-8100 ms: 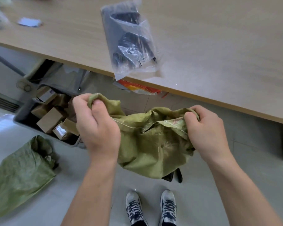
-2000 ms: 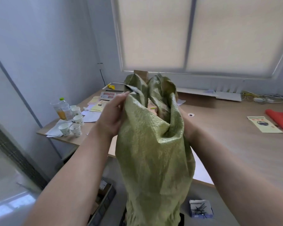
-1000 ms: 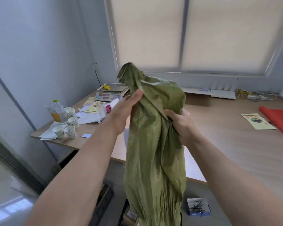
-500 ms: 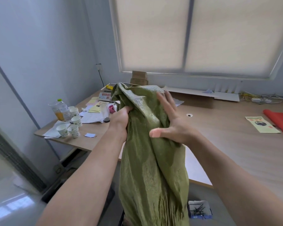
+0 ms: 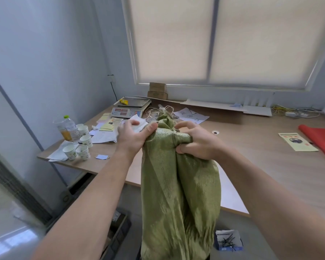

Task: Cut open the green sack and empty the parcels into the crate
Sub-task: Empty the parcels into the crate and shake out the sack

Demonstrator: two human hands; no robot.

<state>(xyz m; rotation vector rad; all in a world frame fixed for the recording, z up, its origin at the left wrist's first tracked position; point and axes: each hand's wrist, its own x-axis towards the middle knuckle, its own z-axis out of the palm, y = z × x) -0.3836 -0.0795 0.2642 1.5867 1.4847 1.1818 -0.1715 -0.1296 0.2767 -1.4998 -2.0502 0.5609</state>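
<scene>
The green sack (image 5: 178,194) hangs upright in the middle of the view, its bunched top held up in front of the person and its long body falling past the near edge of the surface (image 5: 270,166) and out of the bottom of the frame. A frayed tuft with pale threads sticks up from the gathered top.

Both hands are clamped on that top. The left hand (image 5: 133,136) grips it from the 9 o'clock side, thumb pressed into the cloth. The right hand (image 5: 197,141) holds it from the 3 o'clock side, thumb tucked under a fold and fingers (image 5: 186,125) curled above it; how tightly they close cannot be told.

At 10 o'clock from the sack, several paper cups (image 5: 77,149) stand near the surface's left end, with a plastic bottle (image 5: 66,128) just behind them and loose papers (image 5: 103,136) beside them. A weighing scale (image 5: 130,107) sits at 11 o'clock, and stacked cardboard boxes (image 5: 157,91) stand on the window ledge at 12 o'clock. At 3 o'clock lie a leaflet (image 5: 296,141) and, at the frame edge, a red sheet (image 5: 321,139).

On the floor, a dark crate (image 5: 118,229) lies at 8 o'clock, partly hidden by the left forearm, and a small box of dark pins or screws (image 5: 228,240) sits at 5 o'clock.
</scene>
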